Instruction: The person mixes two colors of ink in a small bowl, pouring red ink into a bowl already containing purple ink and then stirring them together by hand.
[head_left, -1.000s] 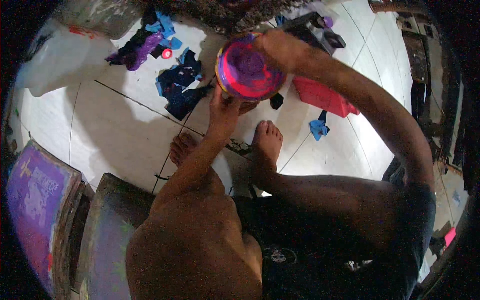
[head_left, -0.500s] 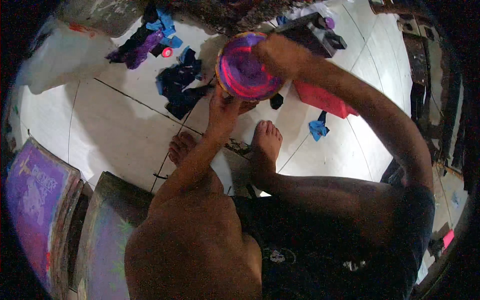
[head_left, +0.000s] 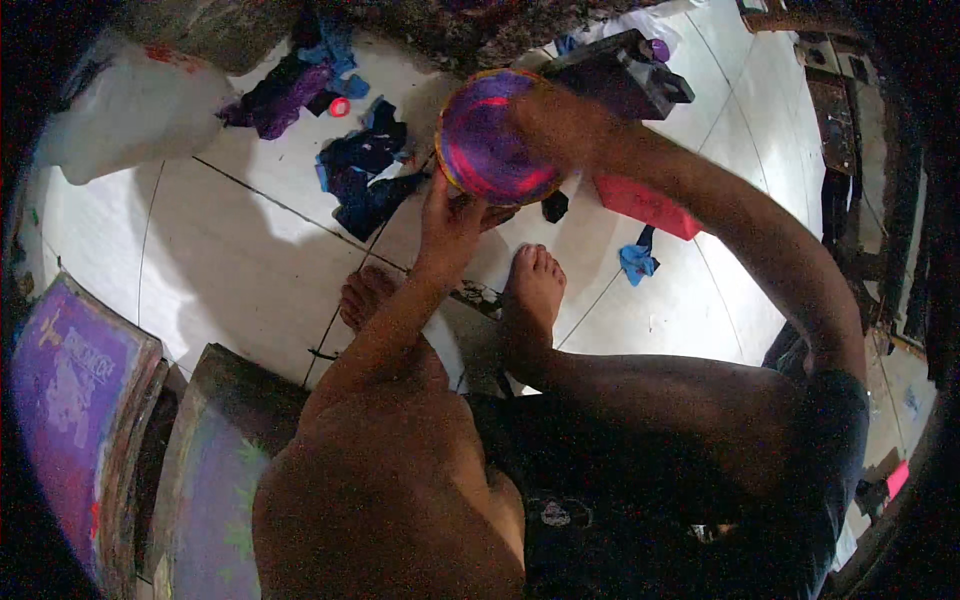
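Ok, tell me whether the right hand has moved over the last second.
Yes: judged against the black box, the right hand has shifted down the picture, leaving more of that box uncovered.

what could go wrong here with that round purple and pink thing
The round purple-and-pink piece could slip, since the left hand seems to hold it at its near edge. The right hand, blurred over its right side, might jog it. If dropped, it might hit the bare right foot.
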